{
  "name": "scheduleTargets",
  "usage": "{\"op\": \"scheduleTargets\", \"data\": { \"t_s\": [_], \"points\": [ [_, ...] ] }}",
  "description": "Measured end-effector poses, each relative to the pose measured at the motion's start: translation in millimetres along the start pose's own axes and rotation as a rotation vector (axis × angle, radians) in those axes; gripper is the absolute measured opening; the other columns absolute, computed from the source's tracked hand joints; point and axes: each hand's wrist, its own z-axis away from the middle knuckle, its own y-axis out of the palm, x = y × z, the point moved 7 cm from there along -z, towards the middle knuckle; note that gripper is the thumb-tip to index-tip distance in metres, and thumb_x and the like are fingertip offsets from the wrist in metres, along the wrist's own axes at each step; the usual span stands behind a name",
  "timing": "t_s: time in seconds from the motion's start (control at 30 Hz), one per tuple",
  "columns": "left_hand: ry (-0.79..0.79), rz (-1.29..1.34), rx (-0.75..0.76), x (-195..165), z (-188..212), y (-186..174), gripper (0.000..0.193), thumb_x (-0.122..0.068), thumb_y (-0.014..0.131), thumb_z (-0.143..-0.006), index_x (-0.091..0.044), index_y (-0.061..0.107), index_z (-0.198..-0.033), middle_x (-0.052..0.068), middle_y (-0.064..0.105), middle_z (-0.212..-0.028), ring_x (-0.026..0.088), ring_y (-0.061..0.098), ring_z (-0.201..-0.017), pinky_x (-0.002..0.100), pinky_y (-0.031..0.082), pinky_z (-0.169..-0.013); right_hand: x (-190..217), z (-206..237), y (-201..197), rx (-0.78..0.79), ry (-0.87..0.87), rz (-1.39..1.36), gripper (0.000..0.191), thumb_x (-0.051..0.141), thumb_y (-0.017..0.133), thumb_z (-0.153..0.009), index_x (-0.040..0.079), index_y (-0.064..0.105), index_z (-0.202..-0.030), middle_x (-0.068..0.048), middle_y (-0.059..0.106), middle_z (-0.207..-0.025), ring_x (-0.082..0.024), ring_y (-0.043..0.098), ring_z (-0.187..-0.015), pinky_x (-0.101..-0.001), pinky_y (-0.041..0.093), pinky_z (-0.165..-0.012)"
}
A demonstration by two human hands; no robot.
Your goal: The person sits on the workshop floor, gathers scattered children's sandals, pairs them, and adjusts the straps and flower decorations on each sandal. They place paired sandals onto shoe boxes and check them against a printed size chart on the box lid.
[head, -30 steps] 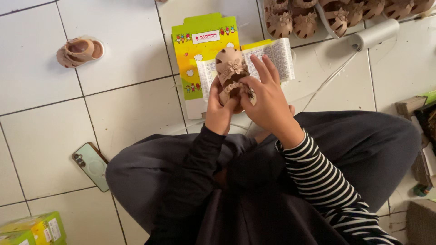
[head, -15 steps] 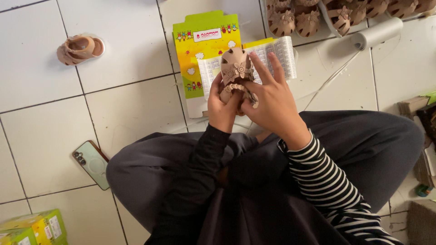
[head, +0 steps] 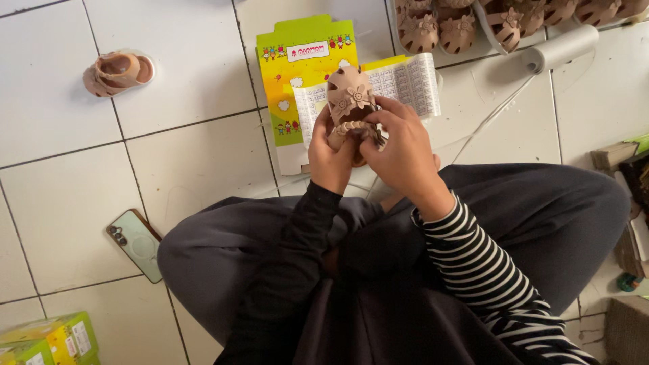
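Both my hands hold a small tan child's sandal [head: 349,95] with a flower on its toe, raised above my crossed legs. My left hand [head: 330,159] grips it from the heel side. My right hand [head: 400,143] closes over its braided strap, fingers curled at the buckle side. Under the sandal lies an open yellow-green shoe box [head: 297,74] with a white sheet of small labels [head: 405,81] resting on it.
A matching tan sandal [head: 116,71] lies on the white tiles at far left. Several more sandals [head: 466,23] line the top edge beside a white roll [head: 562,47]. A phone [head: 137,243] lies by my left knee. Green boxes [head: 51,338] sit bottom left, clutter at right.
My right hand's fingers, spread a second ago, have curled onto the sandal's strap. The sandal has turned so its flowered toe points up and away.
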Motion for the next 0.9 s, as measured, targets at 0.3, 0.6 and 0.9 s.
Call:
{"op": "scheduleTargets", "data": {
  "t_s": [0.3, 0.6, 0.9],
  "points": [
    [0.095, 0.048, 0.120, -5, 3, 8, 0.077, 0.008, 0.064, -0.085, 0.003, 0.035, -0.156, 0.020, 0.051, -0.154, 0.024, 0.057, -0.137, 0.034, 0.052, -0.109, -7, -4, -7, -0.114, -0.033, 0.028, 0.022, 0.005, 0.074, -0.082, 0.000, 0.075, -0.103, -0.017, 0.069, -0.130, -0.038, 0.065, -0.114, -0.0449, 0.053, -0.098],
    [0.048, 0.119, 0.160, 3, 2, 9, 0.081, 0.010, 0.063, -0.084, 0.002, 0.031, -0.157, 0.020, 0.046, -0.156, 0.025, 0.050, -0.141, 0.034, 0.047, -0.114, -3, -7, -9, -0.088, -0.074, 0.113, 0.021, 0.003, 0.072, -0.079, 0.002, 0.077, -0.099, -0.015, 0.068, -0.128, -0.038, 0.056, -0.118, -0.0445, 0.048, -0.104],
    [0.008, 0.185, 0.172, -3, 4, 13, 0.077, 0.013, 0.059, -0.084, 0.002, 0.033, -0.156, 0.019, 0.050, -0.152, 0.023, 0.055, -0.136, 0.033, 0.051, -0.110, 0, -6, -8, -0.098, -0.047, 0.155, 0.020, 0.002, 0.072, -0.078, 0.003, 0.078, -0.097, -0.015, 0.065, -0.129, -0.039, 0.051, -0.122, -0.0437, 0.046, -0.106]
  ]
}}
